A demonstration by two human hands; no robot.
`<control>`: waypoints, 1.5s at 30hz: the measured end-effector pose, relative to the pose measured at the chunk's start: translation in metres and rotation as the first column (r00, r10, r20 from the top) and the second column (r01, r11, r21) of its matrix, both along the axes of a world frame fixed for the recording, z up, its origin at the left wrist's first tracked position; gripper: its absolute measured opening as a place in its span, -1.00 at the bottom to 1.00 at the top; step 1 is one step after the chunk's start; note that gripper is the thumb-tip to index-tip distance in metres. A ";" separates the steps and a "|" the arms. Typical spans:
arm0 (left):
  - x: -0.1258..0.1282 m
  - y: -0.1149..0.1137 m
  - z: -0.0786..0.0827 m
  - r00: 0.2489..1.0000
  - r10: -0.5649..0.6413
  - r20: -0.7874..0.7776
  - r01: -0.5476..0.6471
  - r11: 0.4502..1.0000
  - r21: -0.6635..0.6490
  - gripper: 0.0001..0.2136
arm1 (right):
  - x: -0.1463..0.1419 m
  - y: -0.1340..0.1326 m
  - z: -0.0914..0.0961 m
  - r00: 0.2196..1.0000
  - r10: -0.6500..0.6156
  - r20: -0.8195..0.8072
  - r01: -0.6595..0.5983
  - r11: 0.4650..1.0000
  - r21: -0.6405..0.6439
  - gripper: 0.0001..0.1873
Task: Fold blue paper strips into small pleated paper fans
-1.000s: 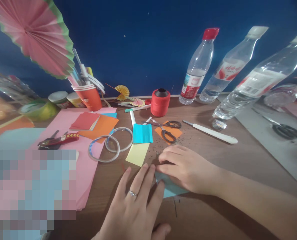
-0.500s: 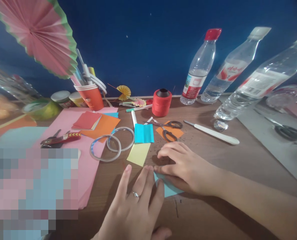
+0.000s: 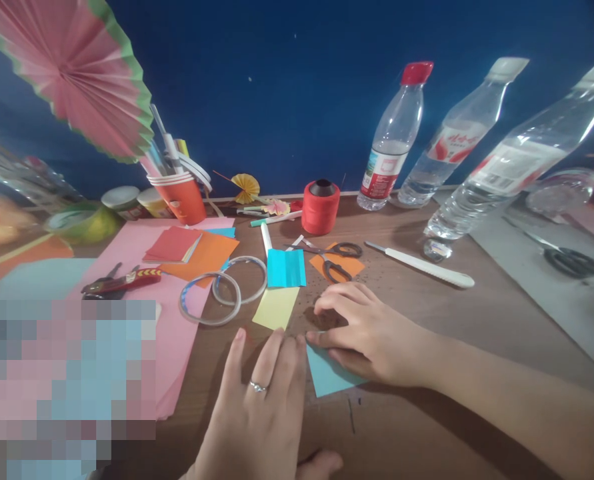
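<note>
A light blue sheet of paper (image 3: 329,373) lies on the table, partly covered by my right hand (image 3: 371,333). The fingers of that hand are bent, and they hold the sheet down near its far left corner. My left hand (image 3: 261,400), with a ring on one finger, rests flat along the sheet's left side. Its fingers are stretched out, and nothing shows in its grasp. Just beyond the fingertips are a pale yellow paper (image 3: 277,307) and a creased bright blue paper (image 3: 287,268). Black-handled scissors (image 3: 337,270) lie over an orange paper piece (image 3: 354,262).
Two tape rolls (image 3: 183,310) overlap left of centre, beside stacked pink paper (image 3: 177,360). A white-handled craft knife (image 3: 429,267) lies to the right. Behind stand a red spool (image 3: 321,210), an orange cup (image 3: 183,200) of tools and several bottles (image 3: 384,167). Lower left is pixelated.
My left hand has shifted left, away from the light blue sheet, uncovering more of its left edge. My right hand stays nearly in place on the sheet. The view has shifted slightly.
</note>
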State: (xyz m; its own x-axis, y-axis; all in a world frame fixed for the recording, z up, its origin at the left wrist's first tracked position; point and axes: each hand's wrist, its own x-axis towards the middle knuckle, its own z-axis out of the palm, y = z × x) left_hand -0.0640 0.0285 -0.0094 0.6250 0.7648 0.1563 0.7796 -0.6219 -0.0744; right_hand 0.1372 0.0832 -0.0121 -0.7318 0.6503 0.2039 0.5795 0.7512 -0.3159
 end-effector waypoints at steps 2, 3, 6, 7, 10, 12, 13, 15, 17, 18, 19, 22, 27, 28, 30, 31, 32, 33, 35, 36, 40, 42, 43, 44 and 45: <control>0.000 0.002 0.001 1.000 -0.024 -0.005 0.024 1.000 0.003 -0.26 | 0.000 0.000 0.000 1.000 0.006 -0.003 -0.006 1.000 -0.007 -0.74; -0.001 0.003 0.001 0.999 -0.048 -0.010 0.048 0.999 0.008 -0.28 | 0.000 0.000 0.001 1.000 0.004 -0.006 -0.004 1.000 -0.010 -0.73; -0.003 0.005 0.001 0.992 -0.121 -0.029 0.122 0.992 0.027 -0.33 | -0.001 0.000 0.002 1.000 -0.010 -0.009 0.010 1.000 -0.015 -0.73; -0.004 0.006 0.001 0.990 -0.138 -0.035 0.139 0.990 0.030 -0.34 | -0.002 0.000 0.002 1.000 -0.014 -0.011 0.014 1.000 -0.011 -0.73; -0.006 0.007 0.000 0.987 -0.154 -0.046 0.156 0.987 0.030 -0.34 | -0.001 0.001 0.000 0.999 -0.008 -0.036 0.008 1.000 0.007 -0.72; -0.006 0.007 -0.001 0.987 -0.156 -0.037 0.157 0.987 0.030 -0.32 | 0.000 0.002 -0.002 0.997 0.013 -0.078 -0.012 1.000 0.005 -0.69; -0.006 0.008 -0.001 0.987 -0.157 -0.031 0.158 0.987 0.030 -0.31 | 0.000 0.002 -0.004 0.995 0.016 -0.101 -0.016 1.000 -0.001 -0.68; -0.006 0.008 -0.001 0.988 -0.153 -0.022 0.153 0.988 0.030 -0.29 | 0.001 0.003 -0.008 0.991 0.010 -0.135 -0.011 1.000 -0.007 -0.67; -0.005 0.009 0.000 0.989 -0.149 -0.023 0.150 0.988 0.031 -0.30 | 0.001 0.003 -0.011 0.990 0.002 -0.142 -0.001 1.000 0.005 -0.70; -0.005 0.009 0.000 0.989 -0.147 -0.027 0.148 0.988 0.030 -0.30 | 0.001 0.003 -0.012 0.990 0.003 -0.140 0.000 1.000 0.017 -0.73; -0.004 0.009 0.001 0.989 -0.144 -0.029 0.145 0.989 0.029 -0.31 | 0.001 0.002 -0.012 0.991 0.006 -0.133 -0.002 1.000 0.031 -0.75; -0.004 0.008 0.001 0.990 -0.136 -0.034 0.137 0.990 0.030 -0.31 | 0.000 0.002 -0.012 0.995 0.014 -0.099 -0.006 0.997 0.079 -0.78; -0.005 0.007 0.000 0.992 -0.120 -0.030 0.120 0.992 0.024 -0.30 | 0.000 0.002 -0.006 0.999 0.018 -0.030 -0.014 0.994 0.106 -0.75; -0.005 0.006 0.000 0.994 -0.108 -0.023 0.109 0.994 0.028 -0.30 | 0.000 0.002 -0.005 1.000 0.016 -0.020 -0.014 0.995 0.100 -0.74; -0.005 0.004 -0.001 0.998 -0.066 -0.004 0.066 0.997 0.042 -0.28 | 0.001 0.002 -0.004 1.000 0.015 -0.011 -0.014 0.996 0.093 -0.74; -0.005 0.003 -0.002 0.999 -0.045 0.004 0.045 0.998 0.049 -0.27 | 0.001 0.002 -0.004 1.000 0.014 -0.008 -0.013 0.996 0.089 -0.74; -0.004 0.002 -0.002 1.000 -0.028 0.007 0.028 0.998 0.054 -0.27 | 0.001 0.002 -0.004 1.000 0.014 -0.006 -0.013 0.996 0.087 -0.74; -0.004 0.002 -0.002 1.000 -0.017 0.009 0.017 0.998 0.059 -0.26 | 0.001 0.002 -0.004 1.000 0.012 -0.005 -0.011 0.996 0.085 -0.74; -0.003 0.001 -0.002 1.000 -0.013 0.008 0.013 0.998 0.065 -0.24 | 0.001 0.002 -0.004 1.000 0.008 -0.005 -0.007 0.997 0.077 -0.75; -0.003 0.001 -0.002 1.000 -0.018 0.007 0.017 0.998 0.067 -0.24 | 0.001 0.002 -0.004 1.000 0.007 -0.004 -0.006 0.997 0.071 -0.75; -0.003 0.003 0.000 0.999 -0.046 0.002 0.045 0.997 0.057 -0.28 | 0.001 0.002 -0.003 1.000 0.000 -0.011 0.000 0.999 0.050 -0.75; -0.004 0.005 -0.001 0.998 -0.066 0.006 0.065 0.997 0.044 -0.32 | 0.001 0.002 -0.002 1.000 0.004 -0.006 -0.004 0.999 0.037 -0.75; -0.004 0.006 -0.002 0.997 -0.080 0.011 0.080 0.996 0.035 -0.34 | 0.001 0.002 -0.002 1.000 0.004 -0.001 -0.004 0.999 0.033 -0.76; -0.005 0.007 -0.002 0.995 -0.096 0.016 0.095 0.995 0.026 -0.34 | 0.001 0.002 -0.001 1.000 0.003 0.004 -0.003 1.000 0.030 -0.75; -0.006 0.008 -0.003 0.994 -0.108 0.019 0.107 0.994 0.019 -0.33 | 0.002 0.002 -0.001 1.000 0.002 0.008 -0.003 1.000 0.030 -0.75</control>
State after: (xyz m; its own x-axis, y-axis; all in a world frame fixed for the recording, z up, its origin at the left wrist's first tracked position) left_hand -0.0696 0.0366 -0.0124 0.7000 0.6903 0.1830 0.7098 -0.7008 -0.0715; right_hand 0.1389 0.0854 -0.0130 -0.7351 0.6421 0.2176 0.5800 0.7618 -0.2884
